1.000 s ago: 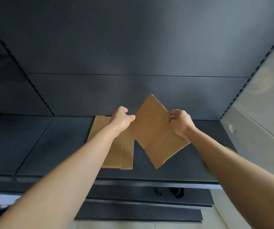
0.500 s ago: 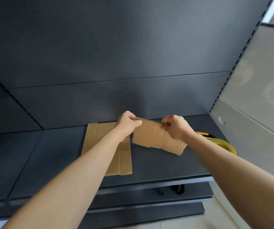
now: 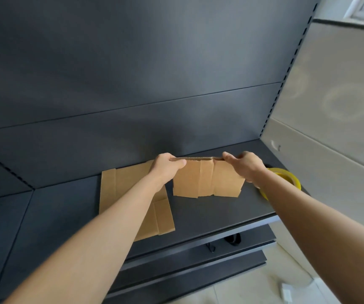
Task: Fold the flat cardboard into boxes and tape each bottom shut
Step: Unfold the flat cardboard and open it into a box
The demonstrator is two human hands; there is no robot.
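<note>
Fingers of the left hand curl over the top left edge of a flattened cardboard box and pinch it. The right hand pinches the top right edge the same way, so the piece is held upright over the dark shelf, flaps pointing down. More flat cardboard lies on the shelf just to the left, partly under the left forearm. A yellow tape roll sits on the shelf behind the right wrist.

The left forearm covers the flat cardboard stack's three-o'clock part; the right forearm hides the tape roll's nine-o'clock side.
</note>
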